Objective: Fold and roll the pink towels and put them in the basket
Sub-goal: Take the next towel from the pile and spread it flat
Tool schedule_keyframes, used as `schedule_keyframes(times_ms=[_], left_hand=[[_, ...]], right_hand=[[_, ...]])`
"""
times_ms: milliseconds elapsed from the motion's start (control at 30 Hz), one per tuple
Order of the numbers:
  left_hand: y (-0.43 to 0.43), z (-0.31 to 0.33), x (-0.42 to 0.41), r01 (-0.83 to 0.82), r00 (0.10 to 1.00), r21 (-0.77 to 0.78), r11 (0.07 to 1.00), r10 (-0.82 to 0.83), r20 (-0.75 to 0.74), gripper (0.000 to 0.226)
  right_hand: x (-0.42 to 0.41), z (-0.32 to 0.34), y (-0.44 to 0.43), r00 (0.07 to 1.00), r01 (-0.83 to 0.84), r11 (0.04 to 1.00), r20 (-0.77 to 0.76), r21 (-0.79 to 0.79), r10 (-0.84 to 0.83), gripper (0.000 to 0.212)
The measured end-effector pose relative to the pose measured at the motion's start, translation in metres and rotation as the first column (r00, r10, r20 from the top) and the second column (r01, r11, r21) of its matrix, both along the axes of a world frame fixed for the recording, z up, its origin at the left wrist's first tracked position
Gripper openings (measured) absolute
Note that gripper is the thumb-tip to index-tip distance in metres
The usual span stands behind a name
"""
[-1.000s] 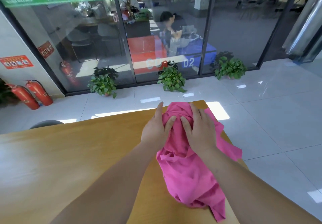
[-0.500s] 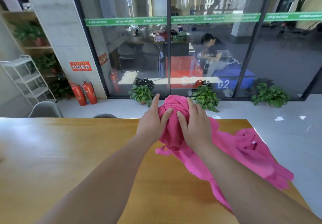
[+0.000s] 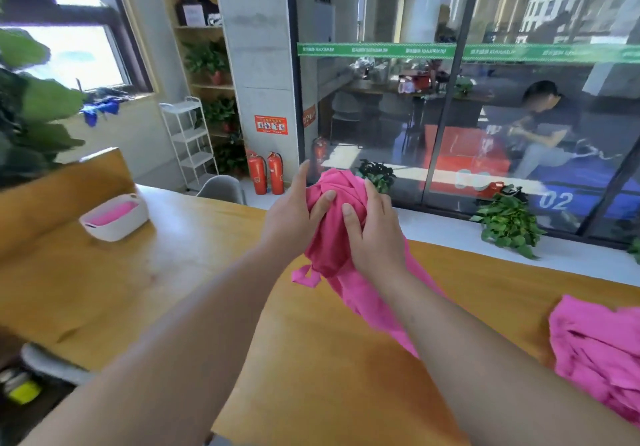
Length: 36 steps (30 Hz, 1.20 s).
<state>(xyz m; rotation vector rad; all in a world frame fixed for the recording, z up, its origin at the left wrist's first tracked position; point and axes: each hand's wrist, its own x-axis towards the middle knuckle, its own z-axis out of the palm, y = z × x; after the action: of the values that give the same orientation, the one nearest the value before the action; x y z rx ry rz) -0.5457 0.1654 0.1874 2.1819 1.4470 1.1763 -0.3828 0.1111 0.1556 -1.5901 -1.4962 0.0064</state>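
Clutching towel (image 3: 329, 246), tail behind right forearm (image 3: 450, 324).

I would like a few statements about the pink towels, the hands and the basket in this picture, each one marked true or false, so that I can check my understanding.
1. The left hand and the right hand both grip one bunched pink towel. True.
2. The white basket is empty. False: pink cloth lies inside it.
3. The basket stands on the wooden table, to the person's left. True.
4. The held towel is the only one outside the basket. False: a second pink heap lies on the table at the right.
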Motion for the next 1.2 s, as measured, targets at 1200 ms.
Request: schedule_keyframes(times_ms=[1200], left_hand=[[0.074,-0.108,0.132,0.264,0.906,-0.432,0.862,-0.376,-0.196,0.080]], right_hand=[[0.136,-0.128,0.023,0.976,0.170,0.931,-0.076,-0.322,-0.205,0.057]])
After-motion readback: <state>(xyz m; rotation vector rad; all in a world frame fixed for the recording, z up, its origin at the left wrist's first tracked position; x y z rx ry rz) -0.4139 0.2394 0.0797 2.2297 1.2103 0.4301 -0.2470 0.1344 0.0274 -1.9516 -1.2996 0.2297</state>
